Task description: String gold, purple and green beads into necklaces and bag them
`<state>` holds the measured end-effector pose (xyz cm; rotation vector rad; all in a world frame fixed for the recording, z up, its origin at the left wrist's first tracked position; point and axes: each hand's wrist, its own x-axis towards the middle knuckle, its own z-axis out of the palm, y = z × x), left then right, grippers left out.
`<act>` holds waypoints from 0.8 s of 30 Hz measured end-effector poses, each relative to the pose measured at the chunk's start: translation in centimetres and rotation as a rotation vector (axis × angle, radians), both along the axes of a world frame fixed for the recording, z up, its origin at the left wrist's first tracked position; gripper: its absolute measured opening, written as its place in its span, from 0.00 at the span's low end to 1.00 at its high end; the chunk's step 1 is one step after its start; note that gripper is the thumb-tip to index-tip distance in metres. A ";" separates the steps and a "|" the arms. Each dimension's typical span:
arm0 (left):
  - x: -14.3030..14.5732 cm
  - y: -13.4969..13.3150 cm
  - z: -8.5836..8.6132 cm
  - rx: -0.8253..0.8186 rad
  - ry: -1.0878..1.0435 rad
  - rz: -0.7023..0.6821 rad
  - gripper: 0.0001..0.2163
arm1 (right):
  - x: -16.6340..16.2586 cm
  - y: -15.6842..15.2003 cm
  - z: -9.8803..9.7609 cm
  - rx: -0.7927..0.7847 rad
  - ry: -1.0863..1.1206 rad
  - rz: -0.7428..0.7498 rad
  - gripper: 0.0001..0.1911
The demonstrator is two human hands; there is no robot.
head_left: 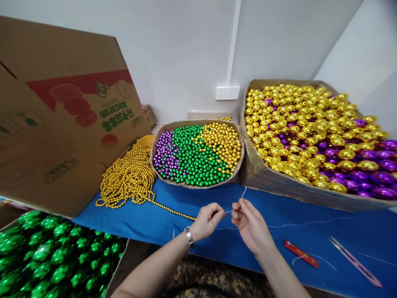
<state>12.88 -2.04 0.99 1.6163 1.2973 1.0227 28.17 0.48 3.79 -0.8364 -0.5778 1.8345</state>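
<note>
My left hand [208, 220] and my right hand [249, 223] are held close together over the blue cloth [173, 215], each pinching a thin white thread [242, 193] that runs between the fingertips and curls up from the right hand. A wristwatch [189, 237] is on my left wrist. A strand of small gold beads [173, 211] leads from a gold pile [130, 176] toward my left hand. Just beyond the hands sits a cardboard tray [161, 136] of small purple, green and gold beads.
A large box [279, 184] of big gold and purple balls stands at the right. A box of green balls [56, 256] is at lower left, beside a tilted printed carton [62, 120]. A red lighter [301, 254] and pink thread snips [355, 261] lie on the cloth at right.
</note>
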 end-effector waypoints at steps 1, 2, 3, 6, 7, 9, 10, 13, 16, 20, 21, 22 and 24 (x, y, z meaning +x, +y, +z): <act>-0.3 0.1 0.2 0.030 0.044 -0.012 0.11 | 0.1 0.0 0.3 0.005 0.000 0.000 0.14; -0.6 0.2 0.3 0.060 0.096 -0.031 0.11 | 0.2 0.0 0.6 0.011 0.002 -0.006 0.14; -1.1 0.4 0.4 0.085 0.152 -0.057 0.11 | 0.3 0.0 0.9 0.016 0.014 -0.019 0.14; -2.7 0.8 0.3 0.098 0.287 -0.150 0.09 | 0.8 0.2 1.2 0.146 -0.053 -0.097 0.12; -3.3 0.9 0.2 0.081 0.309 -0.171 0.08 | 0.9 0.1 1.0 0.259 -0.169 -0.128 0.09; -4.1 1.1 0.1 0.040 0.327 -0.186 0.08 | 0.7 -0.1 0.4 0.511 -0.472 -0.158 0.07; -4.4 1.1 0.1 0.023 0.325 -0.182 0.09 | 0.5 -0.2 -0.1 0.615 -0.607 -0.149 0.07; -4.5 0.9 0.2 0.005 0.296 -0.156 0.15 | -0.8 -0.3 -1.7 0.774 -0.775 -0.045 0.12; -4.3 0.7 0.3 0.023 0.284 -0.136 0.26 | -1.8 0.1 -2.8 0.898 -0.857 0.037 0.10; -5.2 0.3 0.6 0.078 0.460 -0.174 0.31 | -0.9 0.7 -1.8 1.047 -0.944 0.083 0.10; -5.8 0.3 0.7 0.106 0.532 -0.168 0.28 | -0.2 0.9 -1.1 1.136 -1.028 0.070 0.11; -6.6 0.3 1.0 0.136 0.597 -0.151 0.24 | 0.7 1.2 -0.4 1.240 -1.127 0.044 0.10; -8.3 0.3 1.7 0.189 0.685 -0.115 0.16 | 2.4 1.8 1.3 1.366 -1.257 -0.047 0.06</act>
